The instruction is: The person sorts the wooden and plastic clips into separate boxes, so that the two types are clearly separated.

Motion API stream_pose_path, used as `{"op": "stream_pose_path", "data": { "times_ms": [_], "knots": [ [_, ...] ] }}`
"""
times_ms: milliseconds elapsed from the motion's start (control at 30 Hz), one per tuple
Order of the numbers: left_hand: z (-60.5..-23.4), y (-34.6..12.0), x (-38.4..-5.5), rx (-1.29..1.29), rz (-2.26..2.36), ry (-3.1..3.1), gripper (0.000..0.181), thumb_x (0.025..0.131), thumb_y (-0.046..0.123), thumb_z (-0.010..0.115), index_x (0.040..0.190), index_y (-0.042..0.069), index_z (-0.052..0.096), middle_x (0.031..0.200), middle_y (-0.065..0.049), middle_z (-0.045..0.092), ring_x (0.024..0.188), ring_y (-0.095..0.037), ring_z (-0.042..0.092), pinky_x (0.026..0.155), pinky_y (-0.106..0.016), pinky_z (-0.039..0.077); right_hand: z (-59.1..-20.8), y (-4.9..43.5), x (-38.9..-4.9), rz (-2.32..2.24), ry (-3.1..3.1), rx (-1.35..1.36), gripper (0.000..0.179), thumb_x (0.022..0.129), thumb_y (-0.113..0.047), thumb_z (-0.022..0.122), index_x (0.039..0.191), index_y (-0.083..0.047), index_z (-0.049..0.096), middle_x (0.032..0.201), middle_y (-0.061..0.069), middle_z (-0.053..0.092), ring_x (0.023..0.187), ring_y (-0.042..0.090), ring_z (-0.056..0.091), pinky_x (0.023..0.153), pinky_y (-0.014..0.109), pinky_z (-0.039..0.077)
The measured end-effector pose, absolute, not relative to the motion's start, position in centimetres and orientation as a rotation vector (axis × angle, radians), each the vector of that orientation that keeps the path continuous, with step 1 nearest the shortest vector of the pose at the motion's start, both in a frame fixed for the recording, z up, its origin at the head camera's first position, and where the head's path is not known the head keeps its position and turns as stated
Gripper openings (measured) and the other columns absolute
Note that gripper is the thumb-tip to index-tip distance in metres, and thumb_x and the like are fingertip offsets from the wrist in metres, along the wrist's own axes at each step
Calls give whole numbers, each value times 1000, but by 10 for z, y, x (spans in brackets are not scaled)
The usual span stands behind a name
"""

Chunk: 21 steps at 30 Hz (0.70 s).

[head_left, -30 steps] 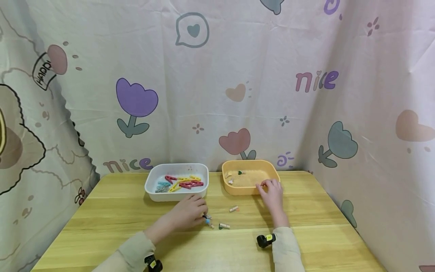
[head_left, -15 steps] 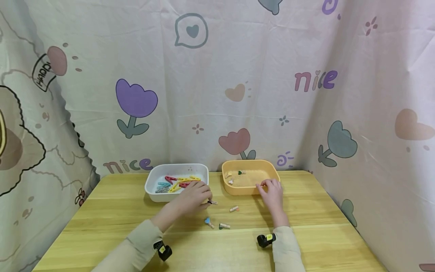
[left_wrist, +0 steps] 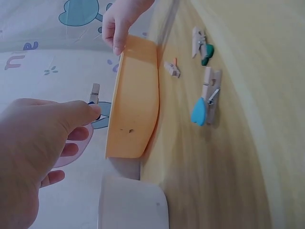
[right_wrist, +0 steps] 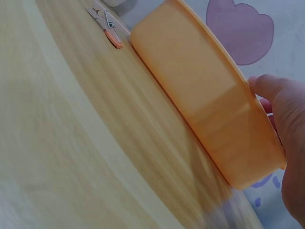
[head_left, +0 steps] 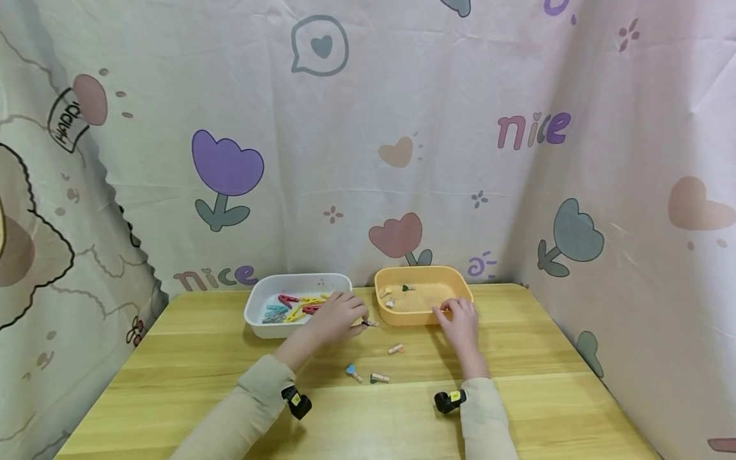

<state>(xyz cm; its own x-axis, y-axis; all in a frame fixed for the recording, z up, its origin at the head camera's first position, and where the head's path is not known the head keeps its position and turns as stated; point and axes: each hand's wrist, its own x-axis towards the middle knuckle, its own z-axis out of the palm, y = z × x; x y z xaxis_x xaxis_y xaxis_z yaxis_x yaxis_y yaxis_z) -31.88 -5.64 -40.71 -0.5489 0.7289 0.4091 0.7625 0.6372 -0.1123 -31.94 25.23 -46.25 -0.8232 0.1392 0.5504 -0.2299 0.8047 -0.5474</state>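
Observation:
Between thumb and forefinger, my left hand (head_left: 338, 317) pinches a small wooden clothespin (left_wrist: 95, 93) with a dark decoration mostly covered by the fingertips. It is held above the table, between the two containers and just left of the orange basin (head_left: 411, 318). My right hand (head_left: 462, 327) grips that basin's near rim toward its right corner, thumb outside and fingers over the edge. On the table in front lie three more wooden clothespins: one with a blue heart (left_wrist: 199, 111), one with a green decoration (head_left: 379, 378) and one with an orange decoration (head_left: 395, 349).
A white basin (head_left: 270, 330) stands left of the orange one, holding red, yellow and teal plastic clips (head_left: 296, 314). Several small wooden clothespins (head_left: 407, 287) lie inside the orange basin. A patterned curtain (head_left: 322, 160) hangs behind the wooden table (head_left: 172, 377).
My left hand has picked the dark-decorated clothespin up from beside the blue-heart one and carried it away from me and rightward, toward the orange basin. My right hand has stayed on the basin's rim.

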Motion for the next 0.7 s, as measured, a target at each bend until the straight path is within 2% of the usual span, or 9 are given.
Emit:
{"op": "stream_pose_path", "data": {
  "times_ms": [500, 700],
  "knots": [
    [-401, -38, -345, -1095, -52, -2422, 15, 87, 36, 72, 95, 24, 68, 98, 7, 66, 96, -14, 56, 82, -34, 46, -463, 252, -321, 835, -2384, 72, 23, 85, -25, 74, 82, -5, 62, 90, 15, 57, 92, 35, 49, 90, 48, 34],
    [-400, -33, -351, -1075, -125, -2409, 12, 87, 32, 73, 92, 23, 67, 94, 6, 64, 92, -15, 56, 80, -35, 47, -465, 252, -322, 812, -2342, 93, 23, 83, -23, 76, 79, -6, 61, 87, 14, 57, 88, 34, 49, 87, 48, 34]
  ]
}}
